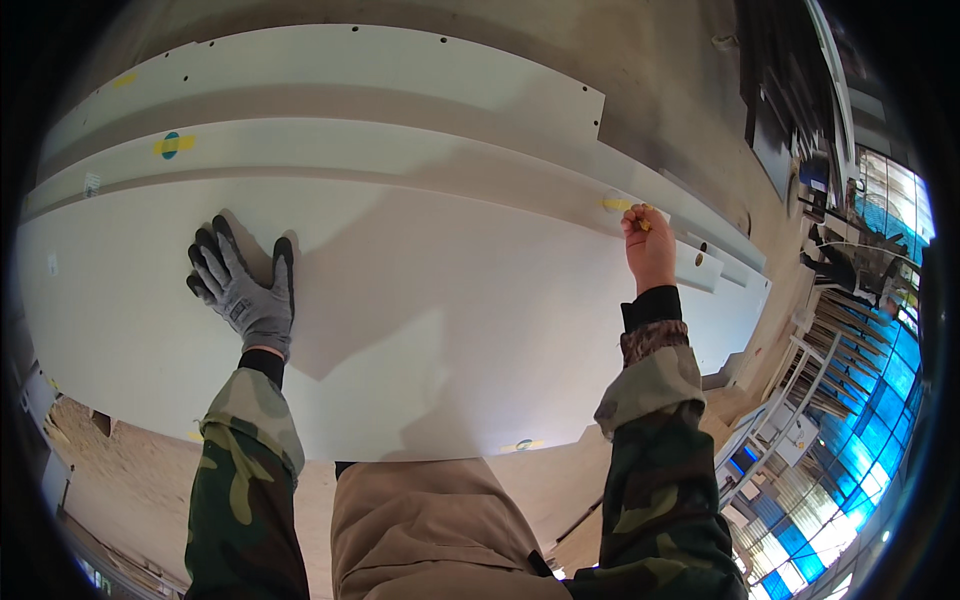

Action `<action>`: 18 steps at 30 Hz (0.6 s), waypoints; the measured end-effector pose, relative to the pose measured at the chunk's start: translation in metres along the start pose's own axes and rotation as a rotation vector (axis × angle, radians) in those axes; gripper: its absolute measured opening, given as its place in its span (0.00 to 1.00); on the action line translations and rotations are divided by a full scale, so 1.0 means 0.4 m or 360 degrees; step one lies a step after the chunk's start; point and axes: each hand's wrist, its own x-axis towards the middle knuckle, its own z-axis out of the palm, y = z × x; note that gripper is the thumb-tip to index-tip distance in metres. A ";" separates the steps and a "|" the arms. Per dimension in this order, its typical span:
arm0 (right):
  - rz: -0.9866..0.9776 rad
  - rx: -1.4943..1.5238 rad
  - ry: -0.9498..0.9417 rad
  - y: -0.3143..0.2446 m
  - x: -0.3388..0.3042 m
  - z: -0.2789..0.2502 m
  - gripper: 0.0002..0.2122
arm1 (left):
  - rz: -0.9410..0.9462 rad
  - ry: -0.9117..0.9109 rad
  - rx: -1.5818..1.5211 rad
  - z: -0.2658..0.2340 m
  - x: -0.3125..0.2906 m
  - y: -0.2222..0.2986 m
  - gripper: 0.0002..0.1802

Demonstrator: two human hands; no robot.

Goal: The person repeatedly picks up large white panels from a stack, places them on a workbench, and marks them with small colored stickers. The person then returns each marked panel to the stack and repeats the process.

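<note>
A large white panel (pixel 450 300) lies in front of me, its near edge against my body. My left hand (pixel 240 285), in a grey glove with black fingertips, rests on its left part with the fingers spread. At the panel's far right edge my right hand (pixel 650 235), bare, is closed in a pinch on a small piece of yellow tape (pixel 645 225). Just left of those fingers, another strip of yellow tape (pixel 613 203) crosses a round clear spot on the white piece behind.
Beyond the panel lie more long white pieces (pixel 350 60) with small dark holes. Yellow tape over a blue-green dot (pixel 171 145) marks one; a similar taped dot (pixel 523 446) is near my waist. To the right are dark stacked pieces (pixel 775 100), a metal rack (pixel 780 410) and a person (pixel 835 262).
</note>
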 end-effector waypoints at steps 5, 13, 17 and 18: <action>-0.0819 -0.1966 -0.0048 0.043 -0.016 0.065 0.06 | 0.0041 0.0035 0.0009 0.009 -0.010 -0.014 0.46; -0.0850 -0.2208 0.0021 0.069 -0.014 0.118 0.06 | 0.0063 0.0056 0.0004 0.019 -0.012 -0.008 0.46; -0.0939 -0.2396 0.0086 0.069 -0.002 0.136 0.06 | 0.0044 0.0090 -0.0029 0.016 -0.007 -0.006 0.46; -0.0856 -0.2402 0.0114 0.071 0.000 0.141 0.06 | 0.0027 0.0055 -0.0011 0.015 -0.007 -0.006 0.46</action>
